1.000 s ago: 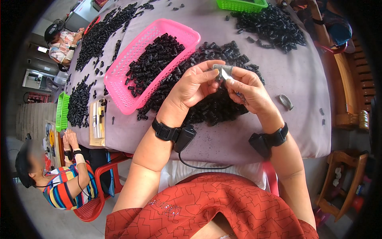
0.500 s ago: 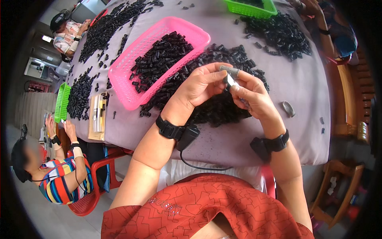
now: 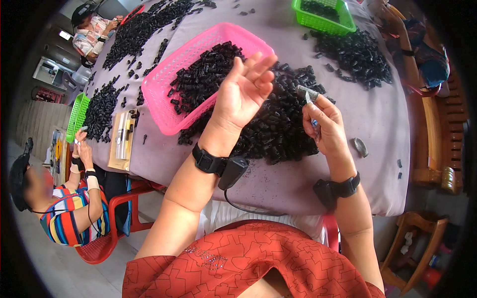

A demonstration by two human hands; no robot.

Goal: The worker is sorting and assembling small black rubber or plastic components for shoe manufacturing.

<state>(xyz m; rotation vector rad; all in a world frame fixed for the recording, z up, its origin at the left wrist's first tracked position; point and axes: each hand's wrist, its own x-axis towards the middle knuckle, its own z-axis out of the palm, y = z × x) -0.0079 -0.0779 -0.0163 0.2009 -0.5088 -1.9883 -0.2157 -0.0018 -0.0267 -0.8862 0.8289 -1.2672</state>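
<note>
My left hand (image 3: 242, 92) is raised palm up with its fingers apart, at the near right side of the pink basket (image 3: 155, 110). Nothing shows in it. In my right hand (image 3: 330, 130) is a small knife (image 3: 315, 123) with a bluish handle, its short blade pointing up beside the forefinger. A grey finger cover (image 3: 309, 93) sits on that forefingertip. Beneath both hands spreads a heap of small black tubular parts (image 3: 278, 136). More of these black parts (image 3: 201, 74) lie in the basket.
A loose grey finger cover (image 3: 360, 147) lies right of the heap. Green baskets (image 3: 343, 25) (image 3: 78, 115) stand at the far right and left, beside other black piles. Co-workers sit around the table (image 3: 198, 174). A cardboard piece (image 3: 119, 161) with slim items lies left.
My left hand has parted from the right, opened, and moved left toward the pink basket; the small black part between the hands is gone from them. The right hand has shifted slightly right, keeping the knife.
</note>
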